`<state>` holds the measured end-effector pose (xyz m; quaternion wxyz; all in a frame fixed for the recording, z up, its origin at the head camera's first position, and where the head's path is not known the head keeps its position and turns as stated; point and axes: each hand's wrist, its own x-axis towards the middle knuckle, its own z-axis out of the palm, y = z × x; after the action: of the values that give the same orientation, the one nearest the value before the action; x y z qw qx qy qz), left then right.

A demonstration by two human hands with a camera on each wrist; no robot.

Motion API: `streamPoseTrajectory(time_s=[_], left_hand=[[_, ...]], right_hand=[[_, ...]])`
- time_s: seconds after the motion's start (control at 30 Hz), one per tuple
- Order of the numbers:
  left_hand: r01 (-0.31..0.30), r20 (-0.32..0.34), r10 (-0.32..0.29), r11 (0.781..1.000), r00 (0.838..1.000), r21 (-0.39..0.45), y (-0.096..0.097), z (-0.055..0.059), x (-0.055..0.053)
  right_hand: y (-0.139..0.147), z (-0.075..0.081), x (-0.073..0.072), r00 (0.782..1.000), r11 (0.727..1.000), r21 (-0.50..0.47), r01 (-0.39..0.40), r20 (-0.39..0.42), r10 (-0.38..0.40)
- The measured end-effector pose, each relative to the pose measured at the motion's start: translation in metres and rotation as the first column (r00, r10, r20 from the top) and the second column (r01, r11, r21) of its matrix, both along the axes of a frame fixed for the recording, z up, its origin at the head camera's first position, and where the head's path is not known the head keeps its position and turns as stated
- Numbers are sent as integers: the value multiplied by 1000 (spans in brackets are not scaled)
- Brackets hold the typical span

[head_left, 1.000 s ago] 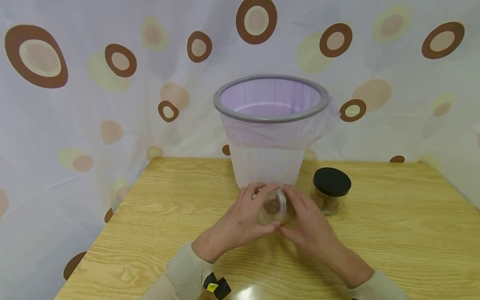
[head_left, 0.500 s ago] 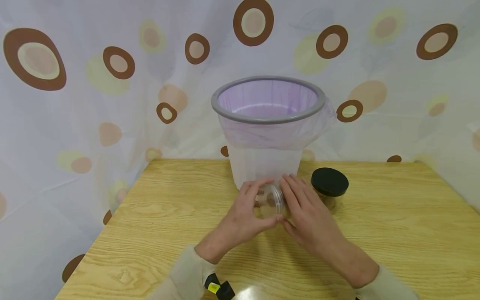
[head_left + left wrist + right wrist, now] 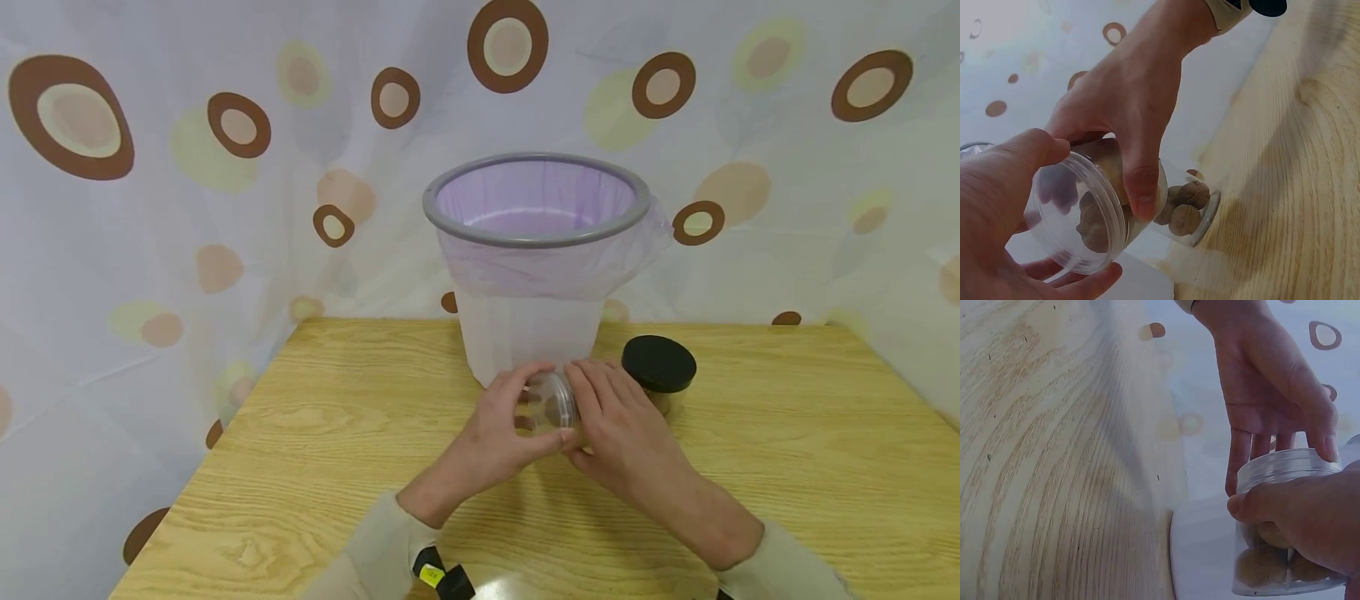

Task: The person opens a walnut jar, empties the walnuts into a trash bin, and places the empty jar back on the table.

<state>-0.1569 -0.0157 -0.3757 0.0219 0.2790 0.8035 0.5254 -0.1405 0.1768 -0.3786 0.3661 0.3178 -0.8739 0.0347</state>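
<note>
A clear jar (image 3: pixel 552 402) with a threaded neck lies tilted on its side between both hands, in front of the bin. Several walnuts (image 3: pixel 1261 565) show through its wall in the right wrist view. My left hand (image 3: pixel 491 433) curls its thumb and fingers around the neck end, its palm toward the mouth. My right hand (image 3: pixel 626 433) grips the jar's body, covering much of it in the head view. Just beyond that hand stands a second clear jar (image 3: pixel 1175 219) holding walnuts; its black lid (image 3: pixel 659 363) shows in the head view.
A white bin (image 3: pixel 525 333) with a grey rim and a purple liner bag (image 3: pixel 547 271) stands directly behind the hands. The wooden table (image 3: pixel 315 467) extends to either side. A curtain (image 3: pixel 187 233) with brown ovals hangs behind it.
The right hand's fingers have shifted further over the jar, and the jar's angle has altered slightly. Both hands stay in the same area before the bin.
</note>
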Motion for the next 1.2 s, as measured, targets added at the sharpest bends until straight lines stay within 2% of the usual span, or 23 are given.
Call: streamPoseTrajectory(time_s=[0.07, 0.13, 0.27, 0.33, 0.53, 0.83, 1.0, 1.2], left_hand=[[2, -17, -3, 1000, 1000, -14, 0, 0, 1], [6, -63, -8, 999, 998, -38, -1, 1, 1], [9, -167, -23, 996, 986, -86, -1, 0, 2], [12, -196, -31, 995, 980, -97, -2, -1, 2], [18, -227, -39, 996, 973, -91, -4, -1, 2], [3, -283, -46, 989, 958, -149, -6, -3, -1], [-13, -315, -44, 984, 948, -178, -6, -5, -1], [-18, -326, -54, 977, 944, -213, -6, -3, -1]], right_hand=[[0, 0, 1, 1000, 1000, -6, -7, 26, 7], [0, 1, 1, 998, 999, -26, -20, 58, 22], [1, 5, 0, 992, 997, -68, -37, 121, 45], [1, 7, 1, 987, 997, -76, -33, 155, 44], [2, 13, 5, 969, 997, -76, -8, 247, 27], [1, 14, 8, 937, 995, -95, 16, 348, 19], [1, 13, 8, 931, 994, -109, 21, 365, 20], [1, 12, 10, 936, 992, -121, 18, 351, 26]])
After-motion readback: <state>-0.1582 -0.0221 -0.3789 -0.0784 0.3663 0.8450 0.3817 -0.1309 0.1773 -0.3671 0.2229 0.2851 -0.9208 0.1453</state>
